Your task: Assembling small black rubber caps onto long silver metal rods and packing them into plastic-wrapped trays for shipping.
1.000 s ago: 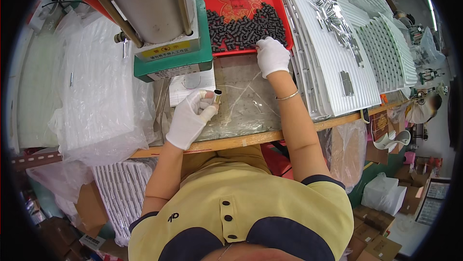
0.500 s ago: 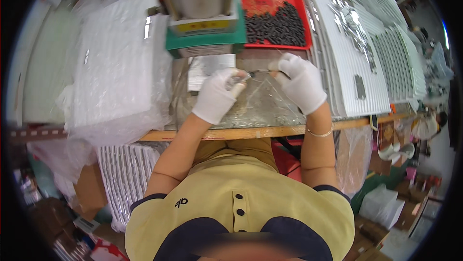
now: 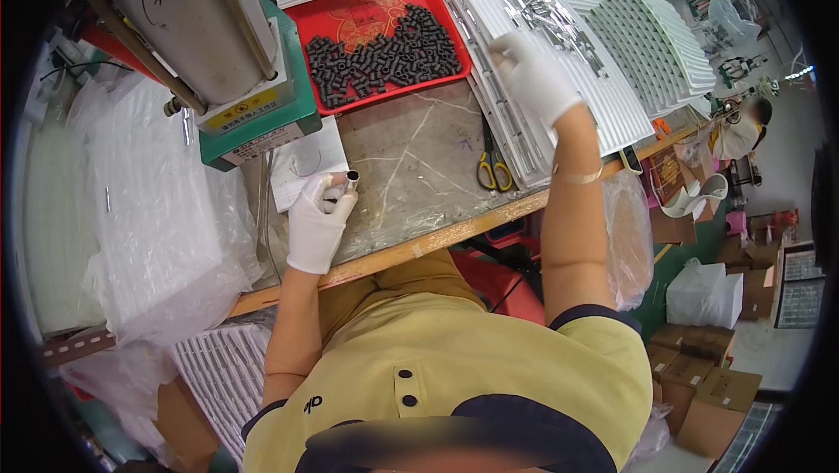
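Observation:
My left hand, in a white glove, pinches a short shiny metal tube with a dark open end, just above the table near a white sheet. My right hand, also gloved, hovers over the left edge of a stack of white ribbed trays. Its fingers are smeared by motion, and I cannot make out anything in them. Beyond it, a heap of loose silver metal tubes lies on the top tray.
A red tray bears many small black sleeves. At left stands a green-based press machine. Scissors with yellow-and-black handles lie beside the ribbed stack. Plastic-wrapped white panels fill the left side.
My hands, close together over the table before, are now apart. My right hand has swung right and away to the ribbed trays. The view has turned, too.

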Demonstrator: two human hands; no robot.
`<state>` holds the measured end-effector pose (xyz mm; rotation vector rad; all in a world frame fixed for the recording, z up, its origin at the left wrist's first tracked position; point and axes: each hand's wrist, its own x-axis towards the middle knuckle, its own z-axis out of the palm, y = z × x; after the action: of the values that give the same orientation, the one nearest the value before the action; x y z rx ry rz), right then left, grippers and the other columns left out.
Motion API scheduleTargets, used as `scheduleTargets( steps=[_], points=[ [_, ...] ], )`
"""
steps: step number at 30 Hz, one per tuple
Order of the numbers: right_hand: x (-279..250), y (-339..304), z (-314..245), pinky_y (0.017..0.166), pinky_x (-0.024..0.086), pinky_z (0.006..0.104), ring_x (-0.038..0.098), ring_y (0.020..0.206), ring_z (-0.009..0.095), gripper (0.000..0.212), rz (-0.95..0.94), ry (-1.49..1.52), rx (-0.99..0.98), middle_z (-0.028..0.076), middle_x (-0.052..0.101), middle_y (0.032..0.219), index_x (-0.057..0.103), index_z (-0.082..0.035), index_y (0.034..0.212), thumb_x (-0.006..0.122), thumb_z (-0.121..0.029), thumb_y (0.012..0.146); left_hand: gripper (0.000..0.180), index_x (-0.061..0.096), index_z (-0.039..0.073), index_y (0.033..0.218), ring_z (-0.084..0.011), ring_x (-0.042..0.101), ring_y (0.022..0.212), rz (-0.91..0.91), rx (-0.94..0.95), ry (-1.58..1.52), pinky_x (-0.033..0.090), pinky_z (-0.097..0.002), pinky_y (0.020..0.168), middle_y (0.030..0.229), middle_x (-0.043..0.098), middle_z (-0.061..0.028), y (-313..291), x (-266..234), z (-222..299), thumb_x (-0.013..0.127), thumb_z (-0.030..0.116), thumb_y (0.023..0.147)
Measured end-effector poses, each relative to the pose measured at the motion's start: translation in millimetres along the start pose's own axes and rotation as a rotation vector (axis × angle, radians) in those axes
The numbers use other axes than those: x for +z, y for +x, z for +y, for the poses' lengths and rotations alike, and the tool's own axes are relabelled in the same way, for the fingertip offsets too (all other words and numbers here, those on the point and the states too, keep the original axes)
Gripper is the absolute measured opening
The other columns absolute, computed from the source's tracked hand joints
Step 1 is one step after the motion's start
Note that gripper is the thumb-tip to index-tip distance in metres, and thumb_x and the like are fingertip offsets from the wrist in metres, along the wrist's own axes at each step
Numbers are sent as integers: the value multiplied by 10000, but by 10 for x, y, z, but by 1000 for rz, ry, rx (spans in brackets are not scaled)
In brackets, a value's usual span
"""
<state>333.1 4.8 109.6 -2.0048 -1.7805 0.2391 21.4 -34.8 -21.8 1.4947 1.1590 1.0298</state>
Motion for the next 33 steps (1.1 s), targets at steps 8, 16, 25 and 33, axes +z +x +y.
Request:
scheduleTargets(
  steps=[8,16,25,33],
  points=[
    [2,1221,1609,728,458,451,616,786,424,571,-34,-311,112,296,625,815,649,72,805,594,-495,764,263,444,30,1029,-103,566,769,-223,-68,-375,462,-227,650,961,562,-74,-190,-185,220,568,-21,802],
    [138,1816,2547,849,436,436,577,966,417,529,-93,-559,150,255,620,1015,619,6,1052,558,-456,801,261,412,67,959,-127,481,663,-63,84,-49,437,-280,637,798,467,-44,-641,-703,492,533,-26,747],
    [54,326,249,797,456,370,629,886,302,379,199,-99,-27,206,653,958,633,2,1057,573,-330,885,176,653,47,976,-83,542,719,652,-99,326,435,-243,672,760,594,-7,-823,-2029,994,544,155,891],
    [631,-467,-390,631,434,303,513,641,160,254,-39,132,-62,116,588,701,630,5,926,619,-243,873,472,660,60,1020,-315,619,883,662,-368,1131,472,-383,777,973,651,-180,585,-3680,202,580,456,777]
  ],
)
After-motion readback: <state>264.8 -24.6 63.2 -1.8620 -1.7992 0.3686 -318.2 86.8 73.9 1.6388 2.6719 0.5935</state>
